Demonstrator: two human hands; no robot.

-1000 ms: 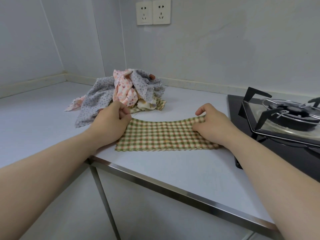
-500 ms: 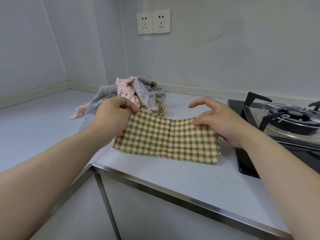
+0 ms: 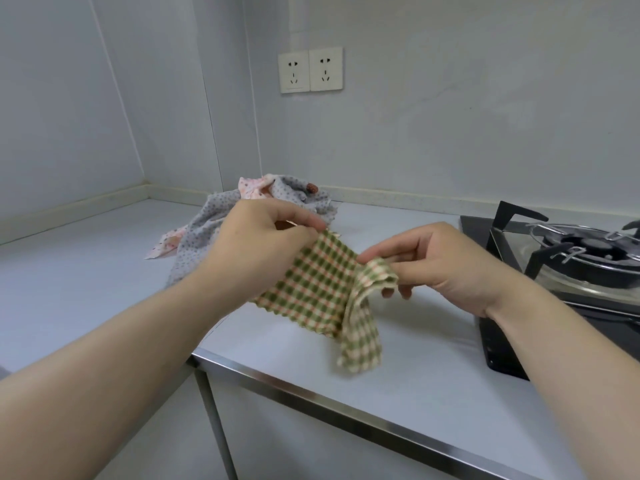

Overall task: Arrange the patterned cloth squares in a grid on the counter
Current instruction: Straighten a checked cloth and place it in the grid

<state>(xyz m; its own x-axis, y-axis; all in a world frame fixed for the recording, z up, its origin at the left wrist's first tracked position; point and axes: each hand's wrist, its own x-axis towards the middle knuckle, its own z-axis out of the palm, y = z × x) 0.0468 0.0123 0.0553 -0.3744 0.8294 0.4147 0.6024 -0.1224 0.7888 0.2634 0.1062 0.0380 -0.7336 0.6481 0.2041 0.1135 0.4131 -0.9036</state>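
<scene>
- Pinches 1 top corner of the green checked cloth (image 3: 311, 285) in the left hand (image 3: 256, 247), fingers (image 3: 304, 220) curled tight round the edge.
- Pinches the opposite end in the right hand (image 3: 446, 261), thumb against fingers (image 3: 384, 251), the rest loosely curled.
- Holds the cloth raised over the near part of the bench (image 3: 433, 368), between the 2 hands.
- Runs its long axis left to right and sloping down; left part spread flat, right end folded over into a hanging flap.
- Cannot tell whether the scalloped lower edge touches the bench.
- Hemmed in by the cloth pile (image 3: 214, 220) behind left, the gas hob (image 3: 571, 258) at right, and the metal front edge (image 3: 346, 410) below.
- Shows bare bench between flap and hob.
</scene>
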